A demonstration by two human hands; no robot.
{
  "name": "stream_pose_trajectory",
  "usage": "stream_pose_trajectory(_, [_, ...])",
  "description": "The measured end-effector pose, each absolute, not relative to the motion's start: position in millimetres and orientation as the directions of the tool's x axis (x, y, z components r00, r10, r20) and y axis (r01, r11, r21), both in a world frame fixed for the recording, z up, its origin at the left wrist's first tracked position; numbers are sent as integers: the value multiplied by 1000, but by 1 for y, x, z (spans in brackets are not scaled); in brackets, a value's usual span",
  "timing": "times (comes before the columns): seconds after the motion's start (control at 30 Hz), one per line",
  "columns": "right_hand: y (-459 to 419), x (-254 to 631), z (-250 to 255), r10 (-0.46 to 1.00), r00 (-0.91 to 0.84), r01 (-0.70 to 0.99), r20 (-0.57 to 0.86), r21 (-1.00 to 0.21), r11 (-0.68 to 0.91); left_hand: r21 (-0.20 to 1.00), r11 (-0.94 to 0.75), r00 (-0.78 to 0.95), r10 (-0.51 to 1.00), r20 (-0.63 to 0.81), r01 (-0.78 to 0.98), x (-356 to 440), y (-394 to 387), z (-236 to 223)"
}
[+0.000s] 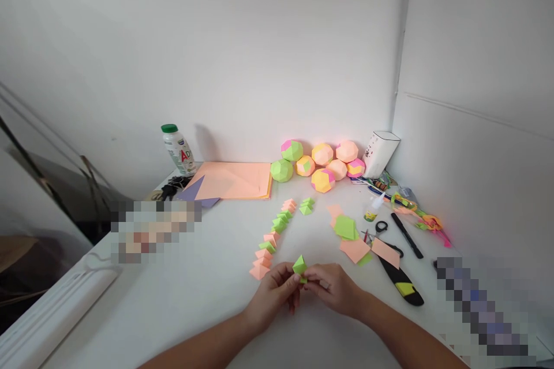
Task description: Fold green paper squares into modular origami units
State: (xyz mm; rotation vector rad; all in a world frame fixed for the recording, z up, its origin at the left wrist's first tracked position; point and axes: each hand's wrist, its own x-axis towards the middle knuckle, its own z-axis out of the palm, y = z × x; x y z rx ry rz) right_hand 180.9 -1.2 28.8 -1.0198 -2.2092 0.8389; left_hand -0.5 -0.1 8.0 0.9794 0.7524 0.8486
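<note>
Between the fingertips of my left hand (277, 285) and my right hand (333, 287) is a small green folded paper piece (299, 265), pointed at the top. Both hands pinch it, the left from its left side and the right at its lower right edge. Just beyond my left hand starts a slanting row of peach and green folded paper pieces (272, 237), standing one behind another. A short stack of green folded pieces (307, 206) sits beside the row's far end. Flat green paper pieces (345, 228) and peach paper pieces (355, 249) lie past my right hand.
Several faceted paper balls (322, 180) are grouped by the wall. Peach sheets (234, 180) and a white bottle (179, 150) lie back left. Scissors (381, 227), a glue bottle (373, 207), a black marker (407, 235), a black-and-yellow cutter (404, 288) and a white box (381, 153) are on the right.
</note>
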Motion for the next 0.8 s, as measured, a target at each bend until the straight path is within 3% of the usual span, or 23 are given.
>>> stream_pose_trajectory(0.23, [2,183,28,750,-604,473,269,-636,610,935,284,519,844,-139,-211,-3,-2,14])
stream_pose_trajectory(0.5, [5,184,35,727,-587,341,356,-705,621,926,342,593,783,-186,-161,-4,-1,16])
stream_pose_trajectory(0.67, [1,177,36,824,-472,309,314,-816,488,935,314,629,763,-146,-163,-4,-1,20])
stream_pose_trajectory(0.8, [-2,172,36,915,-380,218,137,-948,232,944,282,643,758,-109,-172,-4,-2,19])
